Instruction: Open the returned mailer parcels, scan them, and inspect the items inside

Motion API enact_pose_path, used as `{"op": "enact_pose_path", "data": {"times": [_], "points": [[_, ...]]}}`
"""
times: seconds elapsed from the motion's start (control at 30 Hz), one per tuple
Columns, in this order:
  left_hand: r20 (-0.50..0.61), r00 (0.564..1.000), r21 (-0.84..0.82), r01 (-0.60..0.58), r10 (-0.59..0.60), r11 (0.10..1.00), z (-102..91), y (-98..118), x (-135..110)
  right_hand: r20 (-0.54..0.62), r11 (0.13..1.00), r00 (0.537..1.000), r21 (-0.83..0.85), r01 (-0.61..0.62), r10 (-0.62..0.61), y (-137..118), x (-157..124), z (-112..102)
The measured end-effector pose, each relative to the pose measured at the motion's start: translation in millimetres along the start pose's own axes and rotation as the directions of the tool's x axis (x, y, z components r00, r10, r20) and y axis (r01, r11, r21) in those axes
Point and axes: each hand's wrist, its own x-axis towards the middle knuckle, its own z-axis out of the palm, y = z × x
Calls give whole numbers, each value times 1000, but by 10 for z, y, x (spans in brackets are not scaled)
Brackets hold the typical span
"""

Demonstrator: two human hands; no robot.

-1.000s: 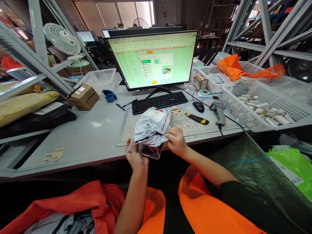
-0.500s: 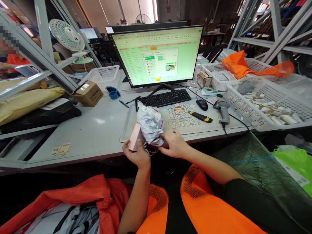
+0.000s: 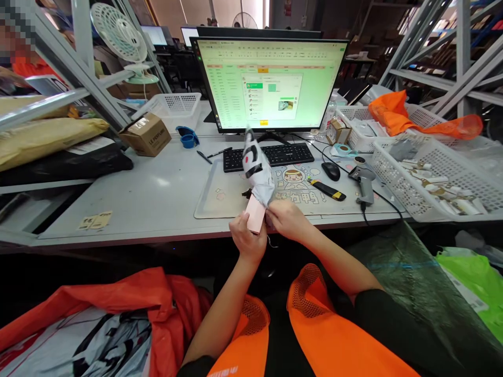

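Observation:
My left hand (image 3: 248, 238) is closed around a small pale pink box (image 3: 256, 213), held just over the front edge of the desk. A crumpled white plastic mailer bag (image 3: 257, 170) with black print sticks out beyond the box, over the desk mat. Its near end is pinched in the fingers of my right hand (image 3: 288, 219), right beside the box. Whether part of the box still sits inside the bag, I cannot tell. Under the bag's far end lies a black keyboard (image 3: 288, 153).
A box cutter (image 3: 327, 189), a mouse (image 3: 330, 170) and a barcode scanner (image 3: 363, 186) lie to the right, before a white basket (image 3: 396, 201) of small items. At left are a cardboard box (image 3: 146, 135) and the desk (image 3: 129, 204). A red sack (image 3: 165, 303) stands below.
The pink box and bag have moved right and turned, so the bag now points away with its black print showing. My left hand has come closer to my right. The camera view has shifted slightly.

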Motion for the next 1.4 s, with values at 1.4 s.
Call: {"op": "enact_pose_path", "data": {"times": [1.4], "points": [[327,649,-616,697,-687,366,-286,-259,236,-210,670,906,735,-102,368,276,27,-159]]}}
